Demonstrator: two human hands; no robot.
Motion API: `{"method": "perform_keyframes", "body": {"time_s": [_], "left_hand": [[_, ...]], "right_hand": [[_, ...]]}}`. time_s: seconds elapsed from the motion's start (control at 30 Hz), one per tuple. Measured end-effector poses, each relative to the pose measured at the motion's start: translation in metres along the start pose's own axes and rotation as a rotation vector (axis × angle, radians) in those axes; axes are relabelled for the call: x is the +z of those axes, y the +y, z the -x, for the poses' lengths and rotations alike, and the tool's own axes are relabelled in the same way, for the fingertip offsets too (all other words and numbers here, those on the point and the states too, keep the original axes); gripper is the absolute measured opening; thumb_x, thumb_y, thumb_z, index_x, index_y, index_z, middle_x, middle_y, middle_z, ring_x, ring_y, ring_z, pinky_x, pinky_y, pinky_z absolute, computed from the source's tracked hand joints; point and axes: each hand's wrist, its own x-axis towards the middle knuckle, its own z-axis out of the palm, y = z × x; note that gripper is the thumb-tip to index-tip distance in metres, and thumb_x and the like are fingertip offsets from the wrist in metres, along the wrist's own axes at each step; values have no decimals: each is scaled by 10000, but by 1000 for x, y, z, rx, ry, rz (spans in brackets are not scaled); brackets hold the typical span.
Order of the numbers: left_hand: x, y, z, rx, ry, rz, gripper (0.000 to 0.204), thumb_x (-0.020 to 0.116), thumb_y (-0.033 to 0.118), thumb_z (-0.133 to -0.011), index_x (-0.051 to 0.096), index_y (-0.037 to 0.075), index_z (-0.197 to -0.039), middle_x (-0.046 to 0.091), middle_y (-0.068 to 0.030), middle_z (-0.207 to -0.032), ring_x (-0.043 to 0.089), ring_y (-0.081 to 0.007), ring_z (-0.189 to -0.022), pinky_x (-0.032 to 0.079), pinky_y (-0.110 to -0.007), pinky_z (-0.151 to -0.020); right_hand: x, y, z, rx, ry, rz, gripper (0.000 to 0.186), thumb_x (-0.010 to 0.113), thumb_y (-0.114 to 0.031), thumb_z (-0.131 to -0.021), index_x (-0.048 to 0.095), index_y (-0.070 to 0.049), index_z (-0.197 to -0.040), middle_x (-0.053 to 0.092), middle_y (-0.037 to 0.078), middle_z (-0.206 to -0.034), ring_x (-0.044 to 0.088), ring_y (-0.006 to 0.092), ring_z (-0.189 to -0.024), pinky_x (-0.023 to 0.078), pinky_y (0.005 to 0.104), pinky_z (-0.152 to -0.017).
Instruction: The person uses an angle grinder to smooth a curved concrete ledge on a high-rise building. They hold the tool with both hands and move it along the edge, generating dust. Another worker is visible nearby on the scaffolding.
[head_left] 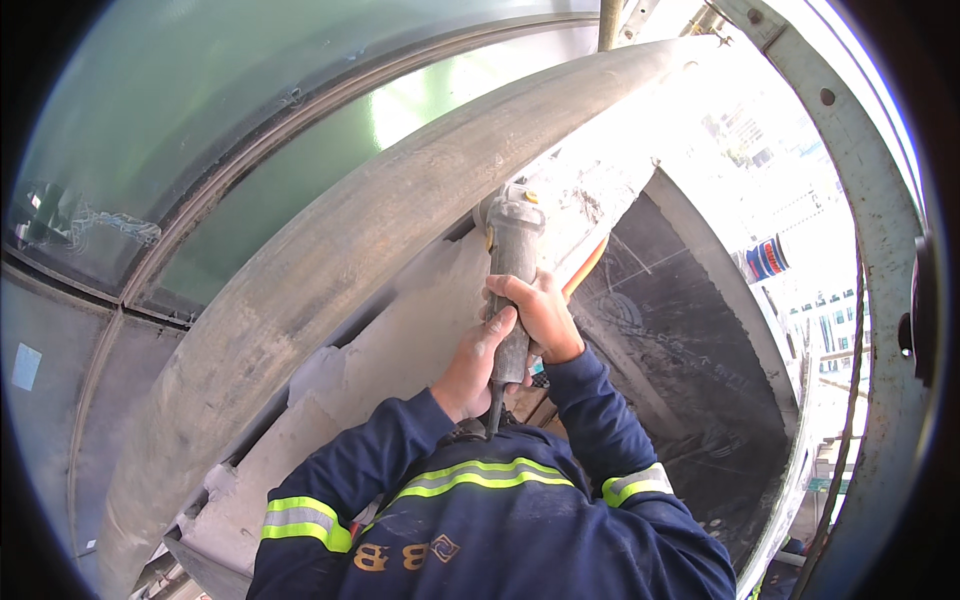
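Observation:
A grey angle grinder (515, 240) points away from me, its head against the edge where a long curved grey panel (340, 230) meets a pale, dusty surface (400, 320). My left hand (472, 362) is wrapped round the rear of its body, near the cord. Just ahead of it, my right hand (545, 315) is closed round the same body from the other side. The grinder's disc is mostly hidden behind its head. Rough whitish material (600, 185) lies bright and dusty beside the head. From the rear end, a dark cord runs down towards my chest.
Green glazing with metal frames (215, 195) stands on the left. On the right is a dark dusty panel (680, 310), with an orange cable (588, 268) near it. A blue and red bucket (768, 259) sits beyond its edge. A perforated steel upright (880, 250) curves along the far right.

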Motion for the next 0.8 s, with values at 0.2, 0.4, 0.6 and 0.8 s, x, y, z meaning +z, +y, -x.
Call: {"method": "perform_keyframes", "body": {"time_s": [0.2, 0.4, 0.6, 0.8], "left_hand": [[-7, -6, 14, -70, 31, -36, 511, 506, 574, -1010, 583, 75, -1089, 642, -79, -817, 635, -178, -607, 457, -278, -475], [-15, -8, 19, -49, -3, -55, 505, 497, 559, -1019, 575, 68, -1106, 640, -82, -802, 630, -184, -583, 434, -272, -438], [-13, 6, -8, -144, -70, -59, 498, 517, 547, -1017, 570, 58, -1095, 632, -84, -764, 616, -172, -541, 416, -268, -407], [35, -2, -19, -111, -237, -195, 516, 549, 556, -1001, 563, 46, -1077, 631, -94, -768, 625, -170, -539, 413, -262, -388]], "right_hand": [[12, -9, 19, 33, -33, -70, 255, 686, -160, -836, 638, 63, -949, 669, 123, -790, 661, 194, -652, 533, 325, -585], [16, -2, 21, 26, -29, -34, 257, 670, -164, -846, 649, 76, -934, 671, 135, -788, 678, 211, -658, 561, 333, -603], [10, -11, 14, 77, 133, -94, 272, 695, -180, -825, 637, 58, -943, 663, 118, -784, 652, 202, -645, 523, 323, -596], [-30, -32, 54, -113, 316, -168, 210, 658, -106, -834, 606, 62, -949, 646, 111, -814, 658, 185, -675, 542, 331, -607]]}}
